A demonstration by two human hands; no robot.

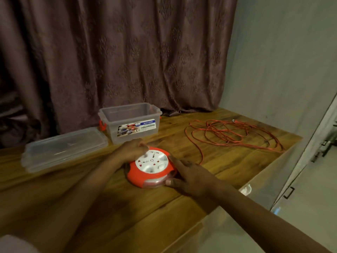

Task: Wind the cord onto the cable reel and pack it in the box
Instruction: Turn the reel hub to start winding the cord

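Both hands' grip (191,177) on cable reel (151,167); cord (235,134) loose.

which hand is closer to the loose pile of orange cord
Right. The right hand rests on the reel's right edge, on the side facing the cord pile. The left hand sits on the reel's far-left edge, near the box.
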